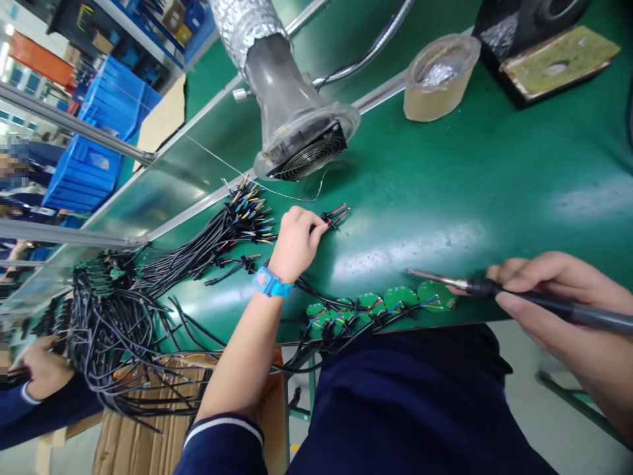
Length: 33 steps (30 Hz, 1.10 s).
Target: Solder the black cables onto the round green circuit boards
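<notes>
My right hand (544,284) is wrapped round a soldering iron (487,289), its bare metal tip pointing left over the bench. With finger and thumb pinched, my left hand (300,237) grips a short black cable (327,218) near its stripped end, where red and black wire ends stick out to the right. Between the hands, along the front edge, lies a row of round green circuit boards (370,302) with coloured wires and black cables attached. Left of my left hand is a thick bundle of black cables (198,241) with bared, coloured wire ends.
A fume extractor hood (297,112) hangs above the bench, with a thin solder wire (291,196) below it. Behind stand a tape roll (440,79) and a yellow sponge (558,63). A cable heap (113,336) hangs over a cardboard box (143,435) beside a co-worker's hand (47,366).
</notes>
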Available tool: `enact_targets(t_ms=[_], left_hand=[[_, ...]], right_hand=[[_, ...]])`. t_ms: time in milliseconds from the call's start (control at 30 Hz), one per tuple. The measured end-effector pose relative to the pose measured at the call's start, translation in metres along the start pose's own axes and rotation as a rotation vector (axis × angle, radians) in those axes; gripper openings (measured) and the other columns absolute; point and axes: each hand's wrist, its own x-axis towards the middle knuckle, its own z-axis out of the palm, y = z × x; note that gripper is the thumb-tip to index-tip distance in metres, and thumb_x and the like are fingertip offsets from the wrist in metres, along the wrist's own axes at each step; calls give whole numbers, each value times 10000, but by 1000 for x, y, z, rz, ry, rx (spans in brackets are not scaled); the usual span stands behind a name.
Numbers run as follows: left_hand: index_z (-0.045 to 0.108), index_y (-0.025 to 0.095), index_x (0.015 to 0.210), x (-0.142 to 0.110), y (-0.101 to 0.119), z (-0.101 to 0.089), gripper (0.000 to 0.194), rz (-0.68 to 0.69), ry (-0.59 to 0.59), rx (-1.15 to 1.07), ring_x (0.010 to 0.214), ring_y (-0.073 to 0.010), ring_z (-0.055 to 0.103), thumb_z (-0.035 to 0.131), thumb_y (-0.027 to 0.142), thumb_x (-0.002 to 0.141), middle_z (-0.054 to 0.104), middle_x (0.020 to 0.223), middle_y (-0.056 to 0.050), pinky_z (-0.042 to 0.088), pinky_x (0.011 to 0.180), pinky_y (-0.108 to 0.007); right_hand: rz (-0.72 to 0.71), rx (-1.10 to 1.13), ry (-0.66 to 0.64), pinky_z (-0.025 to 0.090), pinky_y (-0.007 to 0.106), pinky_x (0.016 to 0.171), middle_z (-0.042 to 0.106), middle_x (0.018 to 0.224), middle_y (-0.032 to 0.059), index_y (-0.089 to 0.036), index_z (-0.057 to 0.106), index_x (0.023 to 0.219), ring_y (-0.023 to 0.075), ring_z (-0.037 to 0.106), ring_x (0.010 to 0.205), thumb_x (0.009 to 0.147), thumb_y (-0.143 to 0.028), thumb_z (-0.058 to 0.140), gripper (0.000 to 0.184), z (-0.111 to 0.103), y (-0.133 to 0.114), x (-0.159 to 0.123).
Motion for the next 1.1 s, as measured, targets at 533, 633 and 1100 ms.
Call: enact_targets(t_ms=[533, 633, 1100], left_hand=[[592, 142, 803, -56, 110, 31, 73, -100, -242, -400, 821, -129, 519, 531, 133, 844, 514, 859, -43, 462, 776, -271], [591, 133, 811, -54, 108, 30, 76, -97, -265, -390, 828, -128, 517, 526, 140, 850, 516, 866, -46, 458, 788, -272], [575, 135, 783, -51, 108, 34, 97, -70, -325, -382, 840, -136, 511, 520, 168, 856, 519, 855, -46, 448, 807, -286]], right_hand=[[61, 244, -220, 435, 312, 524, 377, 601, -42, -201, 482, 732, 94, 360, 544, 779, -158, 570, 109, -9, 11, 4], [64, 229, -232, 547, 436, 655, 381, 616, -44, -202, 487, 735, 94, 378, 561, 774, -138, 567, 109, -8, 10, 5], [25, 225, -262, 577, 530, 769, 387, 620, -49, -202, 491, 764, 86, 395, 555, 762, -88, 551, 129, -8, 7, 4]])
